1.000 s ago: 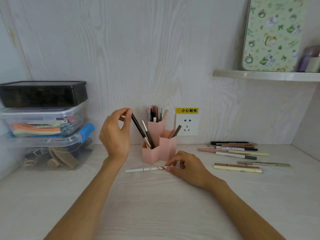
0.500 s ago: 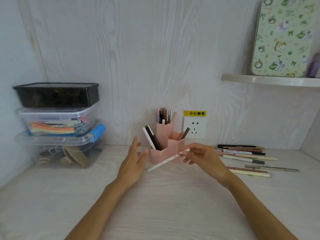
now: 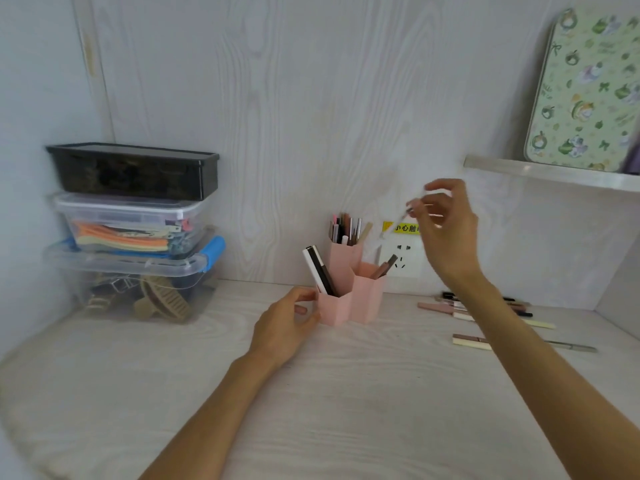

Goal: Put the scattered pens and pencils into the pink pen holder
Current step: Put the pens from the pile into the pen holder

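we pinch a white pen [image 3: 398,221] in our right hand [image 3: 446,226] above the pink pen holder [image 3: 349,292], our left hand [image 3: 287,323] loosely bracing its near-left side, gripping nothing; next we tip the pen down into a compartment.

white pen [image 3: 398,221] in the raised right hand [image 3: 446,223] is motion-blurred, its tip and markings unreadable. right forearm covers the middle of the loose pens and pencils [image 3: 440,306] lying on the pale wood-grain desk [image 3: 346,410], so their count can't be told. yellow warning sticker [image 3: 401,228] on the wall is half hidden behind that hand. green floral-print tin [image 3: 585,91] on the shelf is cut off by the right edge. contents of the black lidded plastic box [image 3: 135,171] are too dark to make out.
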